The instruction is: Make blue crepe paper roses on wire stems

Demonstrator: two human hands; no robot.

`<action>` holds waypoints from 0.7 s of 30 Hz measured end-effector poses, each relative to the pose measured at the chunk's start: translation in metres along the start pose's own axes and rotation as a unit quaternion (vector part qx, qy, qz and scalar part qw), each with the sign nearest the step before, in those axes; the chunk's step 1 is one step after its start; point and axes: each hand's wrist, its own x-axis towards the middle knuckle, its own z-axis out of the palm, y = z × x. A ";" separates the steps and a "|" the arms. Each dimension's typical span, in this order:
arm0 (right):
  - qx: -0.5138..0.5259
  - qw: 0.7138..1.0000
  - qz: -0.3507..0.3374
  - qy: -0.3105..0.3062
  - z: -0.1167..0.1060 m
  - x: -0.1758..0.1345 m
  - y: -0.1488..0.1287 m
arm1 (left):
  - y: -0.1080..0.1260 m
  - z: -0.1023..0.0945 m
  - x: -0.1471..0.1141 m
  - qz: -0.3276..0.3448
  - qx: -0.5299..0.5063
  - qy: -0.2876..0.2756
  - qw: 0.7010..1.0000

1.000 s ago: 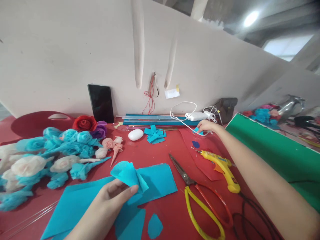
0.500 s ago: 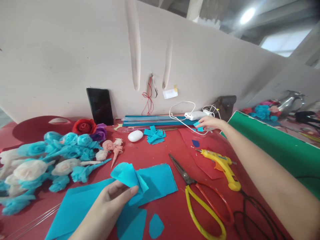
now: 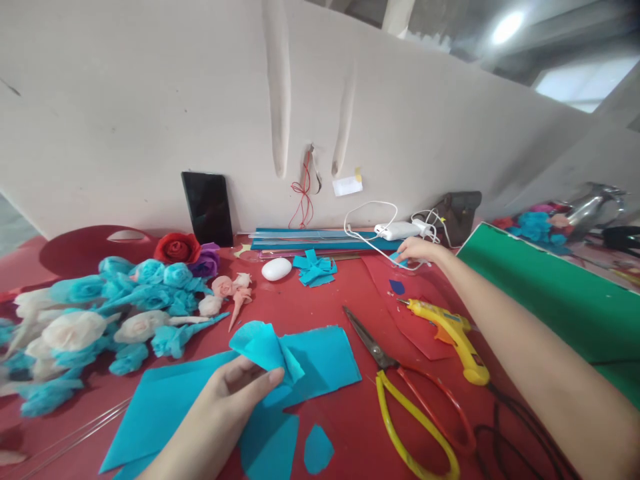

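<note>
My left hand [image 3: 245, 393] is closed, pinching a curled piece of blue crepe paper [image 3: 260, 343] between thumb and fingers. Beneath it lie larger blue crepe paper sheets [image 3: 327, 360], and a small cut blue petal shape [image 3: 319, 449] rests to their right. Far back on the right, my right hand [image 3: 417, 250] reaches down at the table with its fingers together on a small blue paper scrap [image 3: 399, 259], mostly covered by the fingers. A white cable loops beside that hand. Scissors [image 3: 383, 360] with yellow and red handles lie between my arms.
A yellow glue gun [image 3: 455, 337] lies near my right forearm. Blue and white paper roses [image 3: 80, 333] pile up on the left. At the back are a white egg-shaped object [image 3: 277, 269], blue paper strips [image 3: 315, 268], a leaning phone [image 3: 207, 208] and a white power adapter [image 3: 397, 231].
My right hand has lowered slightly toward the table, and less of the blue scrap shows. The whole view has shifted a little. My left hand keeps its hold on the curled paper.
</note>
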 end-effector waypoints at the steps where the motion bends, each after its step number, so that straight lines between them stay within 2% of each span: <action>1: 0.009 1.000 0.000 0.004 -0.001 -0.002 0.000 | 0.000 0.000 0.000 0.001 -0.001 -0.001 1.000; 6: 0.050 0.998 0.004 0.038 -0.009 -0.015 0.002 | 0.001 0.000 -0.001 0.001 0.004 -0.017 1.000; 14: 0.080 0.984 0.021 0.155 -0.017 -0.030 0.003 | 0.005 0.002 -0.008 0.025 0.007 -0.022 0.999; 18: 0.122 0.979 -0.001 0.164 -0.013 -0.045 -0.002 | 0.007 0.002 -0.010 0.036 -0.005 -0.031 0.999; 21: 0.164 0.974 -0.047 0.147 -0.008 -0.062 -0.012 | 0.005 0.000 -0.008 0.041 -0.023 -0.057 0.997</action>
